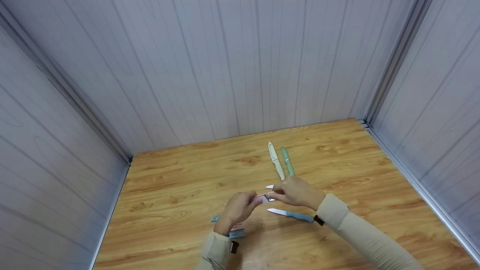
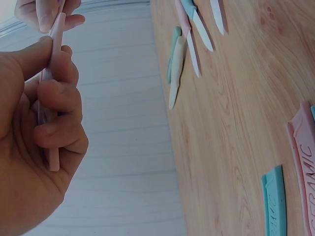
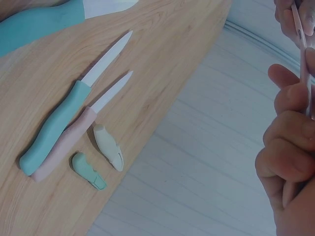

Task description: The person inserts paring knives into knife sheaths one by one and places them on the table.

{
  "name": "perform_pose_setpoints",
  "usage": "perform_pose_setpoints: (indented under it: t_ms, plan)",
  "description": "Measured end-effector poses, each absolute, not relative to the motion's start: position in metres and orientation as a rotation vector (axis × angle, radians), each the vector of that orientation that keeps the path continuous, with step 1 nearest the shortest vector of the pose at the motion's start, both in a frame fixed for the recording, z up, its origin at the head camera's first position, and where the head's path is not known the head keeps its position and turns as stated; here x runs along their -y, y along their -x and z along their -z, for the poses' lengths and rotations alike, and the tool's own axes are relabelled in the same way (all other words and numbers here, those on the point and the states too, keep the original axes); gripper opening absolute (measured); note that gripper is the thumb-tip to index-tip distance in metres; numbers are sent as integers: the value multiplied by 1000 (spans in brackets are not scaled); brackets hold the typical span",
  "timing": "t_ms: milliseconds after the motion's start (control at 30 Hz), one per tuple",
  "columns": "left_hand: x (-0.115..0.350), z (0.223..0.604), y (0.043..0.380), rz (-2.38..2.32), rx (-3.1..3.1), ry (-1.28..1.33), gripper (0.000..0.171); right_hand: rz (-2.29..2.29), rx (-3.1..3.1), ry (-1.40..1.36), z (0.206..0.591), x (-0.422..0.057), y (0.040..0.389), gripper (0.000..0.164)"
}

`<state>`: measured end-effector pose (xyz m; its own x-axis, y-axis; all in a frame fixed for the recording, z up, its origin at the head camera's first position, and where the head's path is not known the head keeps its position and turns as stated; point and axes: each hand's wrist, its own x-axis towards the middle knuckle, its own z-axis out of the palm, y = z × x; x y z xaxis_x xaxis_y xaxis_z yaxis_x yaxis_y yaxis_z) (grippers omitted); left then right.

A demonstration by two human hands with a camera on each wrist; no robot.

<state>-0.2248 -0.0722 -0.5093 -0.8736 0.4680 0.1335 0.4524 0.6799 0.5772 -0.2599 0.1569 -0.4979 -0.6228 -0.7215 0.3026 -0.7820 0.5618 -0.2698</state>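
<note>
above the wood-grain tabletop (image 1: 168,187), the left hand (image 1: 238,208) and right hand (image 1: 296,191), both curled, grip a pink piece (image 1: 263,198); a blue knife (image 1: 300,216) lies at its 4 o'clock, a pale panelled wall (image 1: 240,71) at 12.

Wood-grain tabletop (image 1: 168,187); on it several knives (image 1: 300,216), pink sheath (image 2: 304,162), blue sheaths (image 2: 274,201).

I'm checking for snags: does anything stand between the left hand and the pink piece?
Nothing visible does: the left hand grips the pink piece directly, fingers curled round it. A blue knife lies on the table, clear of that grip.
</note>
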Motion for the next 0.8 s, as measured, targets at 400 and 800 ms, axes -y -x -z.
perform_pose_setpoints:
  t_ms: [400, 800]
  plan:
    - [72, 512, 225, -966, -2862, -853, 27, -573, 2612, -1282, 500, -155, 260, 38]
    - [70, 508, 225, -936, -2862, -812, 24, -556, 2621, -1273, 501, -154, 260, 39]
